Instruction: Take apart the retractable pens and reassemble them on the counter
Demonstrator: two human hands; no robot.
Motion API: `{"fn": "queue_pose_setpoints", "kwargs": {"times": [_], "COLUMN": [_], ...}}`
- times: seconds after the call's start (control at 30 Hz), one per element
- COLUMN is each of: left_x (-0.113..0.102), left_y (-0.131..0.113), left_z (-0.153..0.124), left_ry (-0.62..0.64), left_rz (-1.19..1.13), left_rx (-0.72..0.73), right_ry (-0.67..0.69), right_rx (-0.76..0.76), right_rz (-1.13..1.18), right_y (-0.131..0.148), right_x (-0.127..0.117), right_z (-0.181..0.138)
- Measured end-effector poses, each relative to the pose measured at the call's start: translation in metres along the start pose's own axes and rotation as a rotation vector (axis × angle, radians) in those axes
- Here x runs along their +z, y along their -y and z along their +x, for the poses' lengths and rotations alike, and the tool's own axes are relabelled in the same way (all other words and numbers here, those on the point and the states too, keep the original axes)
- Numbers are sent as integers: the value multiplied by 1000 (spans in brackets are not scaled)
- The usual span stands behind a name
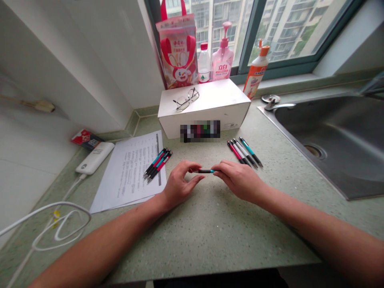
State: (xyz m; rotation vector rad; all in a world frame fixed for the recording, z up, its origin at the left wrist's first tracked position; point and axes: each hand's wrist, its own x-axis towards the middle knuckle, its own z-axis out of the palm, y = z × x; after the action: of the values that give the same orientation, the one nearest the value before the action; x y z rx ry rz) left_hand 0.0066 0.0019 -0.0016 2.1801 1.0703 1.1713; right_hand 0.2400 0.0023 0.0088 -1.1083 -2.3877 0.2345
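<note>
A ballpoint pen [205,171] with a black grip and a teal barrel lies level between my two hands above the counter. My right hand [240,178] pinches its teal end, and the fingers cover most of the barrel. My left hand [181,180] curves around the pen's tip, thumb and fingers apart; whether a finger touches the tip I cannot tell. Left of it, several teal and red pens [158,165] rest in a bundle on printed paper sheets [127,172]. Beyond my right hand, several red, white and teal pens [244,152] lie side by side on the counter.
A white box [207,98] with eyeglasses [186,100] on top stands at the back. Behind it are a bag [178,52], a water bottle [204,64], a pink pump bottle [222,56]. A steel sink [333,132] is right; a white power bank [95,158] with cable sits left.
</note>
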Motion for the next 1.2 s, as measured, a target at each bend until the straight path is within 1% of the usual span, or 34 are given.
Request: {"fn": "queue_pose_setpoints", "kwargs": {"times": [0.07, 0.2, 0.3, 0.43, 0.57, 0.7, 0.83, 0.9, 1.0, 1.1, 1.2], "left_x": [0, 0, 0, 0, 0, 0, 1, 1, 1, 1, 1], "left_y": [1, 1, 0, 0, 0, -1, -2, -1, -1, -2, -7], "left_z": [0, 0, 0, 0, 1, 2, 2, 2, 1, 1, 1], "left_ry": [-1, 5, 3, 12, -1, 16, -15, -52, -66, -4, 69], "left_rz": [4, 1, 6, 25, 20, 51, 78, 92, 83, 68, 70], "left_rx": [-26, 28, -25, 17, -10, 103, 127, 109, 83, 103, 166], "right_ry": [2, 18, 33, 35, 32, 52, 59, 17, -111, -221, -284], "right_rx": [0, 7, 16, 14, 19, 14, 62, 117, 238, 364, 453], "right_rz": [0, 5, 1, 0, -6, 10, 51, 90, 221, 443, 675], "right_y": [0, -1, -1, -1, -1, -2, -3, -4, -8, -11, -9], "right_x": [0, 1, 1, 1, 1, 3, 0, -5, -12, -13, -12], "right_z": [0, 0, 0, 0, 0, -1, 0, 2, 5, 7, 8]}}
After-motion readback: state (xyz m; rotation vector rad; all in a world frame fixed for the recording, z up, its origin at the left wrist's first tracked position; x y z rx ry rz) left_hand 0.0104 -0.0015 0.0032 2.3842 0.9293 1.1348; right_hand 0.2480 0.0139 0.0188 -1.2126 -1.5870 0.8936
